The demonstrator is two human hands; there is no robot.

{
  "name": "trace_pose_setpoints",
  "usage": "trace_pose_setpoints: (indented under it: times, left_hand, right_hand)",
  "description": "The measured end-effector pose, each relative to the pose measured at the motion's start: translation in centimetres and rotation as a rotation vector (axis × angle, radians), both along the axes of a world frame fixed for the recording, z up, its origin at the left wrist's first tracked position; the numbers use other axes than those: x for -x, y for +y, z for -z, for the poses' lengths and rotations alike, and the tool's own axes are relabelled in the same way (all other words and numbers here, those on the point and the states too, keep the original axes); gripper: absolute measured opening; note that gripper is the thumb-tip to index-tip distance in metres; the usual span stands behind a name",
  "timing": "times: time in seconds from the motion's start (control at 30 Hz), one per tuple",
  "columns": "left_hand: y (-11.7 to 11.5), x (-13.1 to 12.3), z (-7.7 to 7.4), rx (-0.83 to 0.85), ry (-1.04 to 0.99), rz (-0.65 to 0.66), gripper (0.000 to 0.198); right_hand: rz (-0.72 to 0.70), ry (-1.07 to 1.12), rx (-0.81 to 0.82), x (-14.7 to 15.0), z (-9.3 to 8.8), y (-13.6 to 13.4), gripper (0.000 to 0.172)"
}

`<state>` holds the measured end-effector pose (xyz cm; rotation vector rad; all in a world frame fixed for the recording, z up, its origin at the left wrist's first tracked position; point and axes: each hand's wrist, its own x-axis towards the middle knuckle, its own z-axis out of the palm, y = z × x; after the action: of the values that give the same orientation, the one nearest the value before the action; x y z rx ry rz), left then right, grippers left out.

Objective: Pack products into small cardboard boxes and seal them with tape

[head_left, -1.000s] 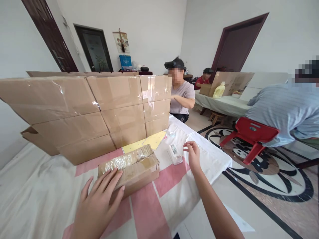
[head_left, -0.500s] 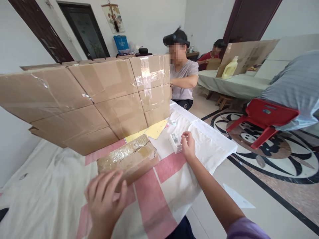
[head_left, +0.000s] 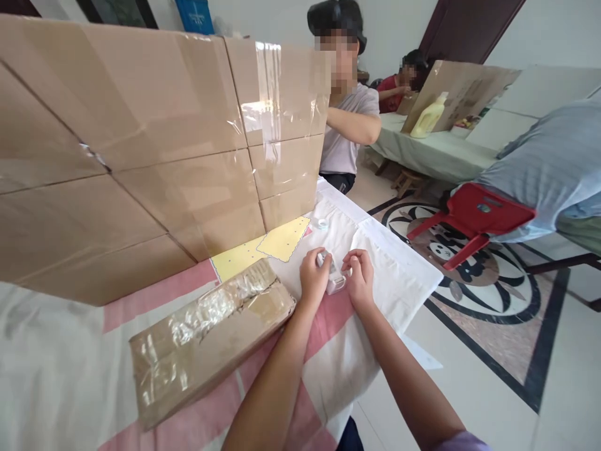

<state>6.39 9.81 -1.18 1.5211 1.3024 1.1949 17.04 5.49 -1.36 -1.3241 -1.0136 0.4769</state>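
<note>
A small white box (head_left: 336,285) with a darker patch on its top lies on the cloth near the right side of the table. My left hand (head_left: 314,275) is closed around its left side, thumb on top. Close by the box's right side is my right hand (head_left: 360,277), its fingers curled together; whether something is pinched in them, I cannot make out. To the left of my forearms rests a long cardboard box (head_left: 211,332) wrapped in shiny clear tape.
A tall wall of taped cardboard (head_left: 183,131) stands across the table's far side. Beyond it sits a person (head_left: 350,134) wearing a headset. A small pale round thing (head_left: 322,223) lies on the cloth. On the right is a red plastic chair (head_left: 491,210).
My left hand has moved from the long cardboard box rightward to the small white box and closed on it. My right hand stays beside it. The view has shifted closer to the cardboard wall.
</note>
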Motion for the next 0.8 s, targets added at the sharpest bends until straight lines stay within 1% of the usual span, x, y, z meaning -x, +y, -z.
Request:
trace_pose_setpoints:
  times: [0.1,0.23,0.43,0.6,0.7,0.8]
  left_hand:
    - [0.2,0.4,0.7,-0.005,-0.032,0.025,0.016]
    - [-0.3,0.5,0.5,-0.019,-0.031,0.023,0.015]
    - [-0.1,0.4,0.5,-0.048,-0.002,0.015,0.014]
    - [-0.2,0.4,1.0,-0.086,0.039,0.025,0.017]
    - [-0.3,0.2,1.4,-0.109,0.07,0.008,0.018]
    - [-0.3,0.0,1.5,-0.11,0.086,-0.002,0.017]
  right_hand:
    - [-0.037,0.027,0.029,0.1,0.2,0.1,0.02]
    - [-0.031,0.024,0.07,0.2,0.2,-0.2,0.02]
    - [-0.04,-0.115,0.142,-0.1,0.1,-1.1,0.026]
    - [-0.047,-0.208,0.235,0.4,-0.7,-1.8,0.026]
    - [-0.065,-0.189,0.282,0.8,-1.2,-2.2,0.028]
    - [-0.074,-0.108,0.339,0.6,-1.8,-2.1,0.032]
